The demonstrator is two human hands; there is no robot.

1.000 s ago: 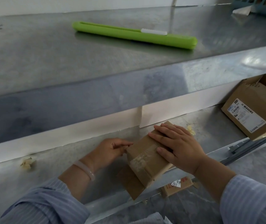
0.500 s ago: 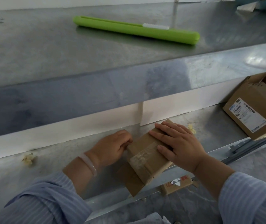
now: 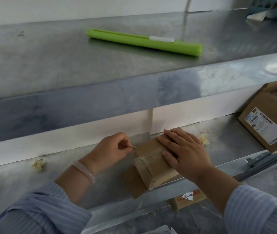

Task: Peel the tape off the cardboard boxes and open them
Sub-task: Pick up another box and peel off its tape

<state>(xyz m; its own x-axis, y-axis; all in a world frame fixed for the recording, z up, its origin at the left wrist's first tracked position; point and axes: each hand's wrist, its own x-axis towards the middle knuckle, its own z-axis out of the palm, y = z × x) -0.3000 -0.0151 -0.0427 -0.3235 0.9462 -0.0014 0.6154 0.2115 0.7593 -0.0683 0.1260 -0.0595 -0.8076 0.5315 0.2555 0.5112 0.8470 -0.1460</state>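
Observation:
A small brown cardboard box [image 3: 153,166] wrapped in clear tape lies on the lower steel shelf [image 3: 227,132], its near end over the shelf's front edge. My right hand [image 3: 185,152] lies flat on top of the box with straight fingers, pressing it down. My left hand [image 3: 114,149] is curled just left of the box and pinches a thin strip of tape [image 3: 134,147] lifted from the box's left top edge.
A long green utility knife [image 3: 144,42] lies on the upper steel shelf. An opened cardboard box [image 3: 269,120] with a shipping label stands at the right on the lower shelf. Crumpled tape scraps [image 3: 37,164] lie on the shelf. Another small box [image 3: 190,199] lies on the floor below.
My left hand has curled and taken hold of the tape's end at the box's left edge, pulling it slightly away. My right hand has stayed flat on the box.

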